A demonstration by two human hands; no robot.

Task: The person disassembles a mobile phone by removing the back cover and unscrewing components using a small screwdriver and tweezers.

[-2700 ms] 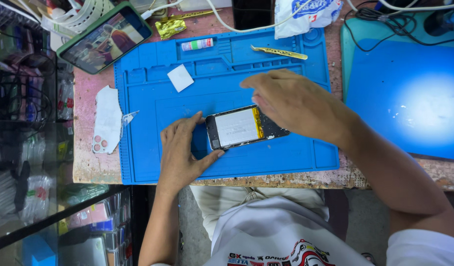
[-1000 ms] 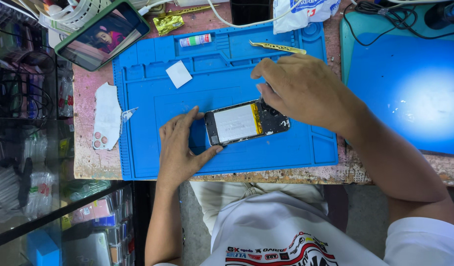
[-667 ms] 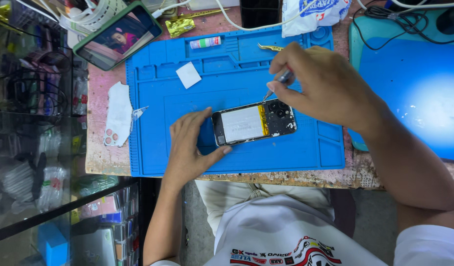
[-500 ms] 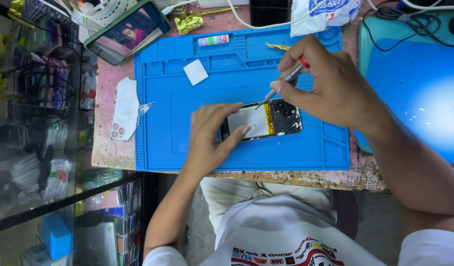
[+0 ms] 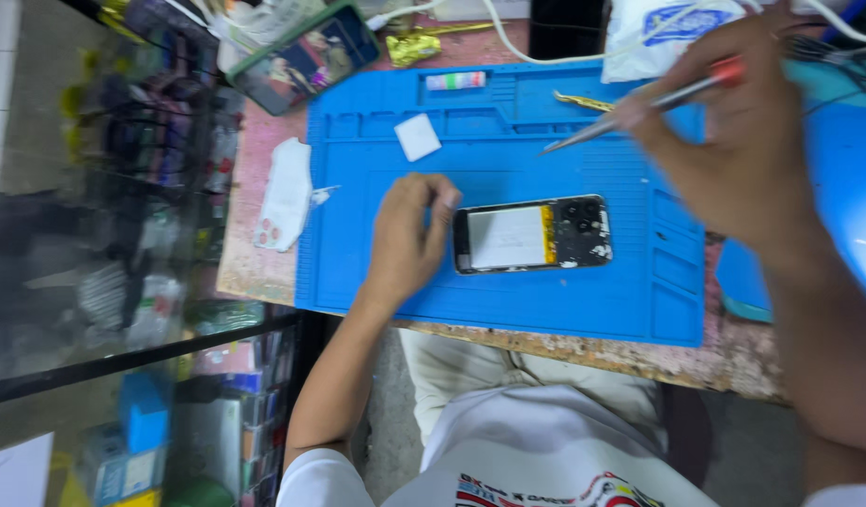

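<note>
The opened phone [image 5: 532, 235] lies flat on the blue mat [image 5: 508, 291], near its centre. The left hand [image 5: 406, 239] rests curled, touching the phone's left end. The right hand [image 5: 733, 141] pinches a screwdriver [image 5: 639, 105], raised above the far right of the mat.

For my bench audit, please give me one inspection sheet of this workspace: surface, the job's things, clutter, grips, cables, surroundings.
Surface: blue work mat on a worn pinkish table.
Job's things: opened phone lying flat on the mat, back cover off; thin tool with a red end.
Clutter: small white square, white cloth, second phone, yellow strip.
Grips: left hand steadies the opened phone's end; right hand holds the thin tool above the mat.
Cables: white cable along the far edge.
Surroundings: glass display case on the left, contents blurred.
</note>
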